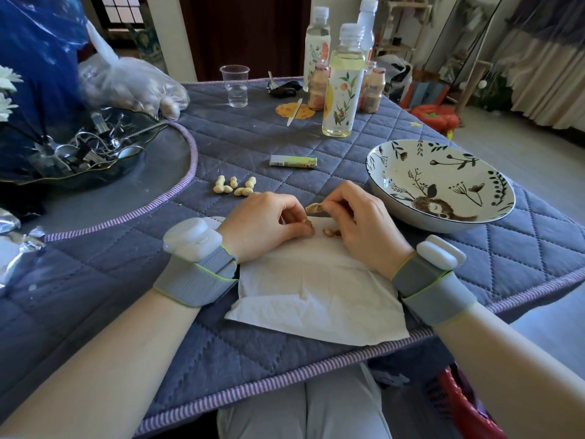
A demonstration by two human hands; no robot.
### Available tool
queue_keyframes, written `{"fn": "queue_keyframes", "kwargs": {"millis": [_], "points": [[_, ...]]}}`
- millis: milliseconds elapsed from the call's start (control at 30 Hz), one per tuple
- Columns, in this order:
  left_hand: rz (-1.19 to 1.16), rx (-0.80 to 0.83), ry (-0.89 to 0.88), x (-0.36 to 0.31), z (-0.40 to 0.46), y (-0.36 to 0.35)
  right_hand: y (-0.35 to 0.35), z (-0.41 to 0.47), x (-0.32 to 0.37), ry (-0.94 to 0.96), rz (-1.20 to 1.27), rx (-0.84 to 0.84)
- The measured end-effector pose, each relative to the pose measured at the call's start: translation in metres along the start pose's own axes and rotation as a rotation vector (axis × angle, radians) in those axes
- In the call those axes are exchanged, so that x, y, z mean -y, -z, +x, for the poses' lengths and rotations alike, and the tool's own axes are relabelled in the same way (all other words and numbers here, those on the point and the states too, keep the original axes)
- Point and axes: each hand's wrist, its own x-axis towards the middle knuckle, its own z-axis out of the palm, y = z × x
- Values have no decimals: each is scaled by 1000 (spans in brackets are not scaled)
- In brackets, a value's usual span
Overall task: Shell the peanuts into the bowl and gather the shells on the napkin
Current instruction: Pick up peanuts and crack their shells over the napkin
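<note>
My right hand [357, 223] pinches the split shell [313, 209]; the bowl [411, 217] lies just right (nearer that grip), my left hand [262, 223] clamps another piece.

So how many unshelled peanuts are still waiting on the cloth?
5, in one cluster beyond the left hand: one at far left, one below it, one upper middle, one upper right, one lower right. The hands may hide others.

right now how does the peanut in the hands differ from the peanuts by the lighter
The peanut in the hands is split open, its shell held above the napkin by both hands. The peanuts by the lighter are whole, closed, lying untouched on the cloth. Both have the same tan shell.
</note>
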Motion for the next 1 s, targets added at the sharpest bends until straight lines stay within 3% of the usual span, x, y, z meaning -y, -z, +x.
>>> {"fn": "queue_keyframes", "kwargs": {"millis": [267,500,900,1000], "points": [[305,-40,-196,-3,-2,4,2,1,0,-73,2,-83],[168,53,-200,-4,-8,3,4,2,3,-143,6,-109],[-102,48,-96,-1,-7,7,25,-13,10,-214,18,3],[-136,13,-75,-1,-8,6,29,-20,13,-182,17,98]]}}
